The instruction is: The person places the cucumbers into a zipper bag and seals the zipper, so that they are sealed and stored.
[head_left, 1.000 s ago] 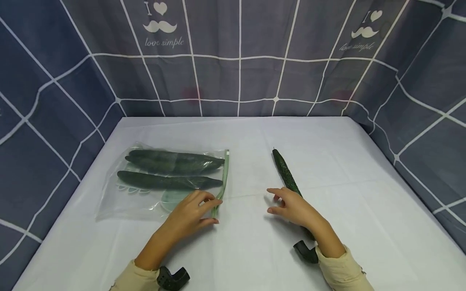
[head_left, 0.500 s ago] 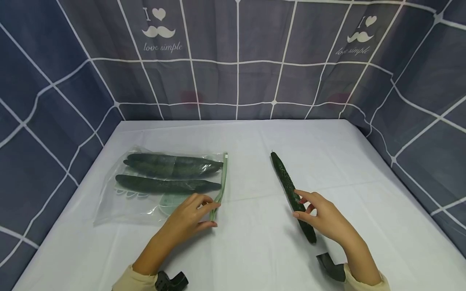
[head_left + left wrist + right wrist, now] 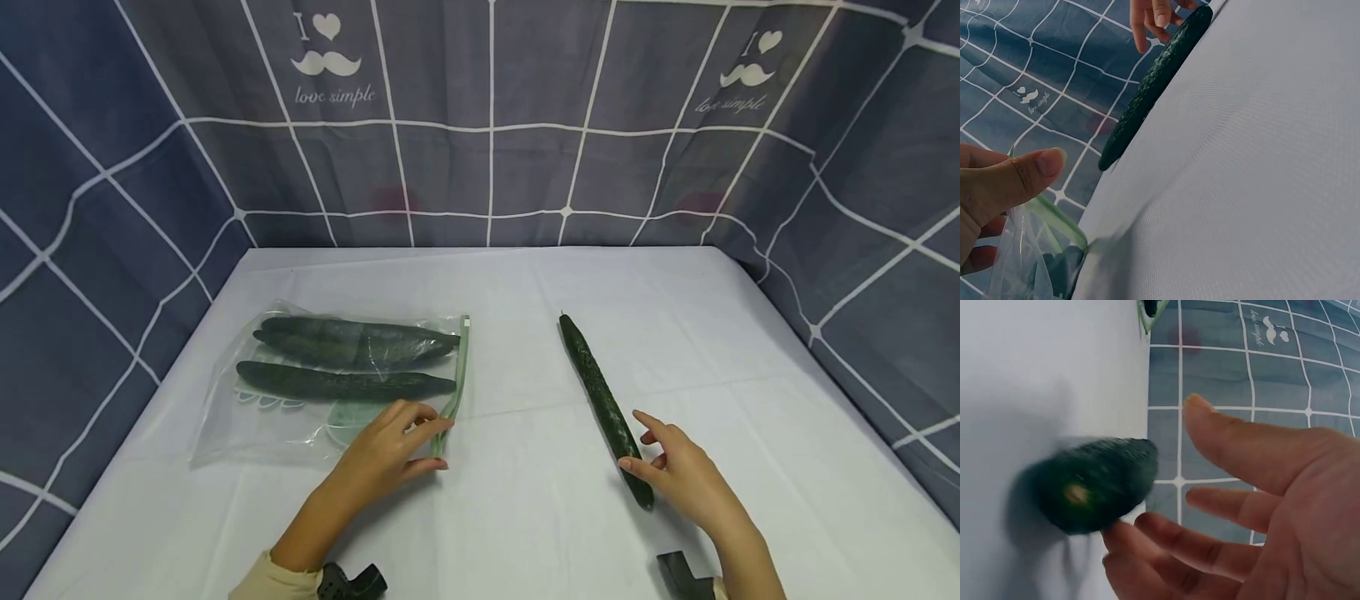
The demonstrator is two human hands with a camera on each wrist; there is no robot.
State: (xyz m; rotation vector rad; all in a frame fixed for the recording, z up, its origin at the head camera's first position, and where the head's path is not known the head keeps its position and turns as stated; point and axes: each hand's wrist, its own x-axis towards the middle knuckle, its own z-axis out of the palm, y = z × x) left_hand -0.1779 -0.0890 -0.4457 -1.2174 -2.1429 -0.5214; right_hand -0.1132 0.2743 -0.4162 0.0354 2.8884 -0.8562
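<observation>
A clear zip bag (image 3: 251, 433) with a green zip strip (image 3: 461, 358) lies flat at the left, dark green cucumbers (image 3: 337, 383) inside it. My left hand (image 3: 393, 442) pinches the bag's near corner by the strip; in the left wrist view, the thumb (image 3: 1035, 172) presses over the clear plastic. One loose cucumber (image 3: 600, 400) lies on the white cloth to the right, pointing away and slightly left. Beside its near end is my right hand (image 3: 675, 471), fingers relaxed and holding nothing. The right wrist view shows the cucumber's blunt end (image 3: 1094, 487) close to the fingertips.
A white cloth (image 3: 510, 517) covers the table. Dark grid-patterned curtains (image 3: 525, 167) stand along its back and both sides. A black wrist mount (image 3: 352, 583) sits at the left wrist, and another black mount (image 3: 682, 575) at the right.
My right hand has moved from above the loose cucumber to its right side and nearer to me. The left hand stays at the bag's corner.
</observation>
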